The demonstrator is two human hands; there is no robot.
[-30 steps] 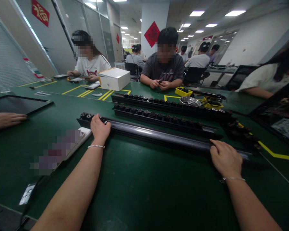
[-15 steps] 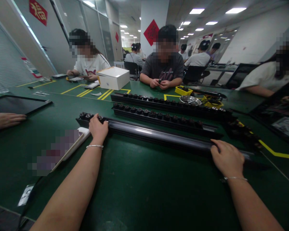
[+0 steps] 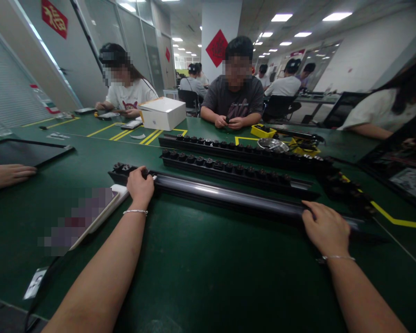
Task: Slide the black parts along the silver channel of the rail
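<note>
A long black rail [image 3: 211, 190] with a glossy top lies across the green table in front of me. Small round black pieces [image 3: 122, 167] sit in a row at its left end. My left hand [image 3: 140, 186] is closed over the rail just right of those pieces; a dark piece shows by its fingers, partly hidden. Toward the other end, my right hand [image 3: 326, 229] wraps over the rail, thumb on the near side and fingers on the far side. Two similar rails, a nearer one [image 3: 208, 170] and a farther one [image 3: 215, 144], lie behind, lined with round black pieces.
A phone on a white stand [image 3: 90, 222] is left of my left forearm. Another person's hand [image 3: 10, 175] rests beside a dark panel [image 3: 27, 151]. Farther back are a white box [image 3: 163, 114], a yellow tray [image 3: 263, 131] and a metal bowl [image 3: 273, 145]. People sit across the table.
Hardly anything differs. My left hand still holds the left part of the rail with a slight shift of the fingers; my right hand stays in place. The view has moved slightly.
</note>
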